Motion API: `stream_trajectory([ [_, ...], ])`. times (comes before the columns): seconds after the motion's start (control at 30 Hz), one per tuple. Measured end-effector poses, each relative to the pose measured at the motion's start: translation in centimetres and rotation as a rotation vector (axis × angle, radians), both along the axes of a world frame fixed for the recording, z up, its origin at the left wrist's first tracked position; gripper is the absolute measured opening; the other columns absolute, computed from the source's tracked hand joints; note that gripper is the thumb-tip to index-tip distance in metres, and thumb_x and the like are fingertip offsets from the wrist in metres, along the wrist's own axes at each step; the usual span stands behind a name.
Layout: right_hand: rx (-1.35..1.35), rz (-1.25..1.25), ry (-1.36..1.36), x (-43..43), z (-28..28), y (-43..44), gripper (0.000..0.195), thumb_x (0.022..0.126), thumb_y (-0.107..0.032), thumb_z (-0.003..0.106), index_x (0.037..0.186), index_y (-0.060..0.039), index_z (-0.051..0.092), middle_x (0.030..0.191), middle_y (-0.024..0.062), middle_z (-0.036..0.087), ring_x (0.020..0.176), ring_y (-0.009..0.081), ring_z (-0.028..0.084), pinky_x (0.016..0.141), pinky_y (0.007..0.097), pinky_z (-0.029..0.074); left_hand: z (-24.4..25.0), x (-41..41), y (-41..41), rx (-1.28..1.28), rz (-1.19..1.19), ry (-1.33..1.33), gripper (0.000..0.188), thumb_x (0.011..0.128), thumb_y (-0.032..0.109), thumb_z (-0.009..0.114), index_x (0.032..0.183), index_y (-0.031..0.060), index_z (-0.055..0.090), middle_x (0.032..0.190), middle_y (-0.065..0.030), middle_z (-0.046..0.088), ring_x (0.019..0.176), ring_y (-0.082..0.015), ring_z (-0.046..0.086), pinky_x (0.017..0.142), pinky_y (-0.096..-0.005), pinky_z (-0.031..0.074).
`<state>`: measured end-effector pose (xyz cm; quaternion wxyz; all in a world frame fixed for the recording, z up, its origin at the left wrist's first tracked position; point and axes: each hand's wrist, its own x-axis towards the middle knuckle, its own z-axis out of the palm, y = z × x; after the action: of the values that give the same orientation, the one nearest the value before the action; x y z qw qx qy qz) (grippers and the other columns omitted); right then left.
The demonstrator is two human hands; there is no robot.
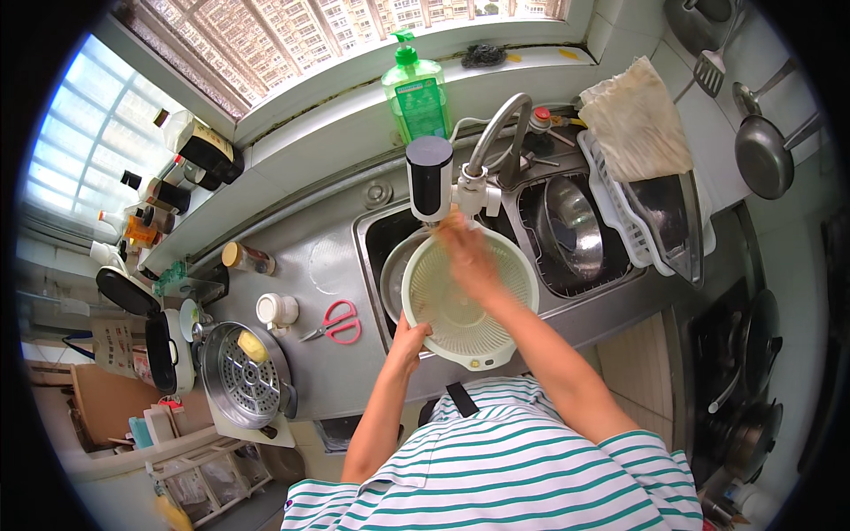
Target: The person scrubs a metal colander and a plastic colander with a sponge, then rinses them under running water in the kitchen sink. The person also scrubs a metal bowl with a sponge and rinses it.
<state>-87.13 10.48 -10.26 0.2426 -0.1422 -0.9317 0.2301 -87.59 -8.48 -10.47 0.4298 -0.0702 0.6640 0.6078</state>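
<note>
Over the left bowl of the steel sink (pixel 364 265), a pale green plastic colander (pixel 431 285) is tilted towards me. My left hand (pixel 410 342) grips its near-left rim. Blurred by motion, my right hand (pixel 468 252) is above the colander, its fingers just under a white and black faucet-mounted unit (pixel 429 179). Whether those fingers hold anything I cannot make out. Beneath the colander, part of a metal basin (pixel 393 279) shows at the left. The curved metal spout (pixel 488 126) rises behind my right hand.
Red-handled scissors (pixel 342 323), a white jar (pixel 277 310) and a steamer pot (pixel 246 391) holding a yellow piece (pixel 252 346) stand left. A metal bowl (pixel 571 229) leans in the right sink bowl beside a white rack (pixel 617 206). Behind is a green pump bottle (pixel 418 99).
</note>
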Motion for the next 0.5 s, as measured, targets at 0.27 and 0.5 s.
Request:
stream_trajectory([
  [0.27, 0.067, -0.050, -0.089, 1.9, 0.6, -1.5, 0.048, 0.074, 0.000, 0.051, 0.119, -0.0149, 0.052, 0.129, 0.0206, 0.039, 0.105, 0.0364, 0.046, 0.084, 0.0431, 0.046, -0.8, -0.6, 0.9, 0.093, 0.114, 0.022, 0.061, 0.064, -0.006, 0.045, 0.123, 0.0029, 0.034, 0.108, -0.0141, 0.051, 0.088, -0.0256, 0.057, 0.065, -0.0345, 0.053],
  [0.5, -0.367, 0.572, -0.609, 5.5, 4.4, -2.4, 0.035, 0.076, -0.007, 0.052, 0.110, -0.0133, 0.060, 0.119, 0.0123, 0.052, 0.103, 0.0342, 0.050, 0.092, 0.0399, 0.040, -2.0, -3.7, 0.0, 0.150, 0.217, 0.174, 0.057, 0.063, -0.007, 0.044, 0.120, -0.0005, 0.042, 0.112, -0.0120, 0.052, 0.101, -0.0237, 0.051, 0.087, -0.0327, 0.041],
])
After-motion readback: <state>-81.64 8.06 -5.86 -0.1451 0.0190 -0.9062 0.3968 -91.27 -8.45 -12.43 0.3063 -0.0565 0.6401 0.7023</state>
